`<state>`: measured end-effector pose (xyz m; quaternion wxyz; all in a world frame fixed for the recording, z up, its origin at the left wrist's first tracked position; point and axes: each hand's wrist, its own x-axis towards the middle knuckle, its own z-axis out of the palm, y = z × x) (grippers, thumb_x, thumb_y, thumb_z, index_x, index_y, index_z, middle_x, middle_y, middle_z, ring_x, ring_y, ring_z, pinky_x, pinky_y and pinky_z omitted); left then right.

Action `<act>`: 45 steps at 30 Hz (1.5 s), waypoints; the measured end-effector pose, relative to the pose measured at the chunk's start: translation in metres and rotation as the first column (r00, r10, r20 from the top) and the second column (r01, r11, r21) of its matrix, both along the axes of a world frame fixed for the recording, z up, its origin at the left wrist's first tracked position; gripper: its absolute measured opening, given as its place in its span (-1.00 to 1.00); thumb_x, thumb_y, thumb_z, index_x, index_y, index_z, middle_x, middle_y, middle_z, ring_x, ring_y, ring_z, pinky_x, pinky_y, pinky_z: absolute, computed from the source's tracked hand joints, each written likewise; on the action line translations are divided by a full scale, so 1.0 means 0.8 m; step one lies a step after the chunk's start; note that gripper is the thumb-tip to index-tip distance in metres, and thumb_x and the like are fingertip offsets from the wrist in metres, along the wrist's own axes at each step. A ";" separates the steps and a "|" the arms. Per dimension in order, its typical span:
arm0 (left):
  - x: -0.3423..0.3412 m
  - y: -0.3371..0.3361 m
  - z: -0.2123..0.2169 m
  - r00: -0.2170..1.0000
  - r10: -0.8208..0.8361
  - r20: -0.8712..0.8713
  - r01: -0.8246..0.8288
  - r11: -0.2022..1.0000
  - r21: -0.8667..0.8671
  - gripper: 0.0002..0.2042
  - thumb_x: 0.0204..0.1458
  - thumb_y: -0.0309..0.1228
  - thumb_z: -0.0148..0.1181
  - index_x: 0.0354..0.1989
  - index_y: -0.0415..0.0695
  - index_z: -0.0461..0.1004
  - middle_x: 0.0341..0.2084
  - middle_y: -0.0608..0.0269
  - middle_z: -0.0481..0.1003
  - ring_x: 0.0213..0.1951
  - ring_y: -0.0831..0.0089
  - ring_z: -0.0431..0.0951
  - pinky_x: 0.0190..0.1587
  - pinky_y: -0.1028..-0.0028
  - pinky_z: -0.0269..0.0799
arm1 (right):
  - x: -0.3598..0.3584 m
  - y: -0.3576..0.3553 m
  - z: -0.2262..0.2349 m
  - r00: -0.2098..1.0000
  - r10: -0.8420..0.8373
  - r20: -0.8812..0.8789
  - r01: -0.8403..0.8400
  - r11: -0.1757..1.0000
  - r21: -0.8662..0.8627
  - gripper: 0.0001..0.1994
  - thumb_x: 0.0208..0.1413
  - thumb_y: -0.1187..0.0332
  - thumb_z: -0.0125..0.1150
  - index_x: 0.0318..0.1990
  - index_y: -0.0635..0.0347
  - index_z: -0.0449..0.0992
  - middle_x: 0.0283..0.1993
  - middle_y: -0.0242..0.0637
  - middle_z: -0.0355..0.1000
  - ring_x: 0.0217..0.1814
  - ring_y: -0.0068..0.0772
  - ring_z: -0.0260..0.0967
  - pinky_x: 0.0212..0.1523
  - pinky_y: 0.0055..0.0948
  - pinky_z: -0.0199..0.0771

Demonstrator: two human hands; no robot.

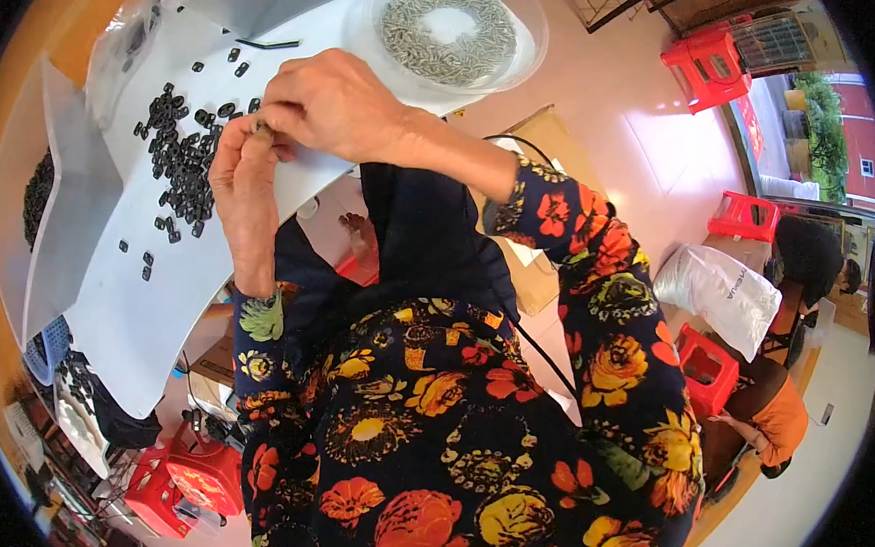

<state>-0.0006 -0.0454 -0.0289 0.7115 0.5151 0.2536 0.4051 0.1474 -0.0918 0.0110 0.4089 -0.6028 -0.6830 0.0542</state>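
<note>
Over the white tabletop (144, 321), my left hand (246, 187) and my right hand (335, 109) meet, fingertips pinched together. Whatever sits between them is too small and covered to make out. Just left of the hands lies a loose heap of small black parts (186, 163), each oblong with holes, and a few lie scattered around it. A thin black stick (268, 44) rests beyond my right hand. Further right, a round clear tray (532, 41) holds a ring of small silvery metal pieces (397, 32).
A translucent bin (80, 222) with more black parts stands at the left. Red plastic stools (705, 69) stand on the floor at right and lower left. A white sack (722, 296) lies at the right. A person in orange (779, 420) sits beyond it.
</note>
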 end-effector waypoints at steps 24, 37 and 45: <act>-0.010 -0.001 -0.006 0.998 0.039 -0.050 -0.038 0.999 0.017 -0.88 0.09 -0.48 -0.03 -0.29 -0.23 0.43 -0.49 0.23 0.51 -0.43 0.57 0.38 -0.27 0.56 0.31 | 0.152 -0.011 0.023 0.786 -0.228 0.575 0.489 0.798 -0.352 -0.82 -0.19 0.46 0.11 -0.44 0.42 0.54 -0.39 0.22 0.44 -0.23 0.09 0.47 -0.18 -0.18 0.48; -0.011 0.006 -0.009 0.997 0.024 0.075 -0.018 0.996 -0.087 -0.86 0.11 -0.47 -0.02 -0.25 -0.25 0.42 -0.48 0.19 0.52 -0.42 0.55 0.45 -0.29 0.54 0.37 | 0.087 -0.013 0.067 0.897 -0.346 0.275 0.432 0.818 -0.380 -0.78 -0.12 0.36 0.19 -0.30 0.28 0.54 -0.45 -0.14 0.47 -0.39 -0.36 0.45 -0.37 -0.40 0.42; -0.006 0.003 -0.006 0.995 -0.040 0.091 0.046 0.997 -0.059 -0.87 0.10 -0.47 -0.02 -0.34 -0.24 0.45 -0.52 0.24 0.52 -0.45 0.58 0.46 -0.33 0.58 0.38 | 0.011 0.002 -0.022 0.691 -0.010 -0.723 -0.288 0.913 -0.288 -0.86 0.08 0.42 0.19 -0.22 0.26 0.55 -0.40 -0.45 0.45 -0.37 -0.70 0.35 -0.29 -0.66 0.40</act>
